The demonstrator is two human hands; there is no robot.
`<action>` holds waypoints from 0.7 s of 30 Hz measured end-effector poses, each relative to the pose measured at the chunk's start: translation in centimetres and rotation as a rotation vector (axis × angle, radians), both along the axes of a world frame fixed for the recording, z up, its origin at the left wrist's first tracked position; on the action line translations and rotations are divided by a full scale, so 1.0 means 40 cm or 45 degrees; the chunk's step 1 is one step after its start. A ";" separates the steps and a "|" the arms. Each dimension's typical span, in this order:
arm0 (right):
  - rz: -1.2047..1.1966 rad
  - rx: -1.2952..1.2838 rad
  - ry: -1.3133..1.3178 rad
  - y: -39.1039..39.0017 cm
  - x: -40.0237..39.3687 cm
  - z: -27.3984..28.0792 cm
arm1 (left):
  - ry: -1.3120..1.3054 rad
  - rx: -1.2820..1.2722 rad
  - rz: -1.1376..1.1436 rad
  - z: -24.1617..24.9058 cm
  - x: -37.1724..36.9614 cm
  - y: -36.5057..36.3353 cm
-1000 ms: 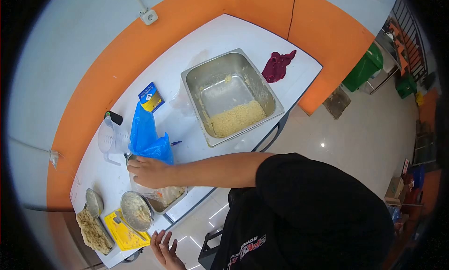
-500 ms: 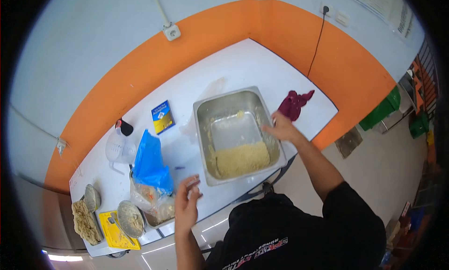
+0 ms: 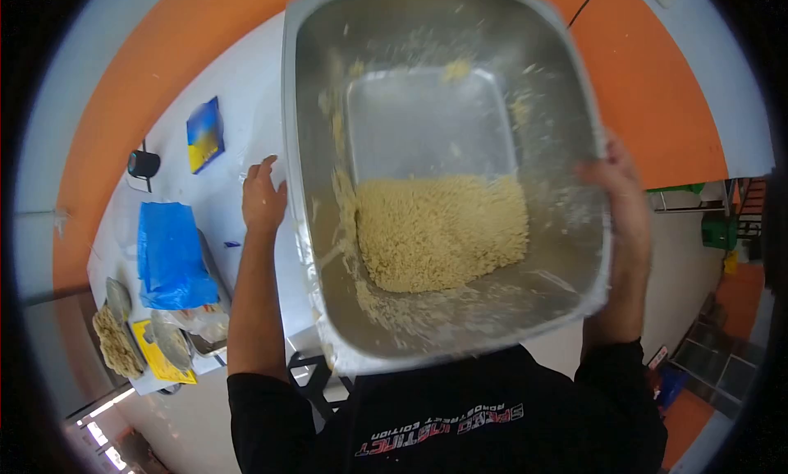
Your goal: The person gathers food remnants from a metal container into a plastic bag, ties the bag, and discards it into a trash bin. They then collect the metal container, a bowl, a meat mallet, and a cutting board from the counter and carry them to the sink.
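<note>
A deep rectangular metal pan point(image 3: 554, 252) is raised close to the camera, tilted so its inside shows. Crumbly pale yellow dough or grain point(image 3: 443, 228) covers the near part of its floor, and smears cling to the walls. My right hand point(image 3: 621, 183) grips the right rim, thumb inside and the other fingers mostly hidden behind the wall. To the left of the pan, my left hand point(image 3: 264, 196) is open over the table, fingers apart and holding nothing. It looks apart from the pan's left rim.
On the white table point(image 3: 258, 88) lie a blue-and-yellow packet point(image 3: 205, 135), a blue bag point(image 3: 172, 256) and a black-topped item point(image 3: 144, 164). Further left are a yellow board point(image 3: 176, 367), metal bowls point(image 3: 171, 343) and a tray of lumpy dough point(image 3: 115, 343). An orange-and-white wall borders the table.
The pan has come up off the table toward the camera, with my right hand on its rim. My left hand has moved forward and left. The maroon cloth is out of sight.
</note>
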State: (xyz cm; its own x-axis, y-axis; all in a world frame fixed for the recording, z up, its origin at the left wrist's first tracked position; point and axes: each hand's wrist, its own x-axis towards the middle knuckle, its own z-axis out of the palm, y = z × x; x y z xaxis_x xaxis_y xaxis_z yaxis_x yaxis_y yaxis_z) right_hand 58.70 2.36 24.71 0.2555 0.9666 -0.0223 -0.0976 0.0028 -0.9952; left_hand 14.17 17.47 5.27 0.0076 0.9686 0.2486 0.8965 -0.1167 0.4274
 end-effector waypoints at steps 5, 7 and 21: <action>-0.172 0.101 0.135 -0.033 -0.009 0.032 | -0.943 -0.375 0.026 -0.087 -0.098 -0.095; -0.177 0.199 0.156 -0.035 -0.024 0.043 | -0.573 -0.539 -0.087 -0.017 -0.095 -0.190; 0.113 0.081 0.055 0.029 0.011 -0.039 | -0.032 0.467 -0.043 0.283 0.125 -0.057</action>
